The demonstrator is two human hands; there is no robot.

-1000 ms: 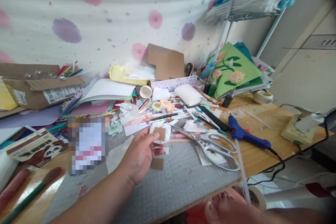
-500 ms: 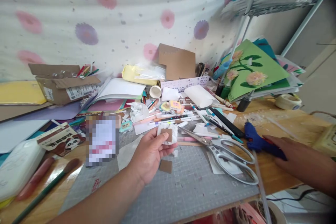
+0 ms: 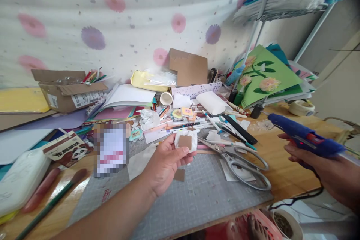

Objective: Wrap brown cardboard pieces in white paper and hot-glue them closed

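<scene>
Over the mat's (image 3: 197, 198) middle, the left hand (image 3: 165, 163) pinches a brown card square (image 3: 185, 142) at its fingertips. At the desk's right edge, the right hand (image 3: 323, 167) grips a raised glue gun (image 3: 302, 135). Scissors (image 3: 239, 159) lie between them.

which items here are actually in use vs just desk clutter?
In use:
- small brown card square on white paper, held in left hand
- blue glue gun, held in right hand

Lying about:
- silver scissors
- grey cutting mat
- open cardboard box
- green flower card
</scene>
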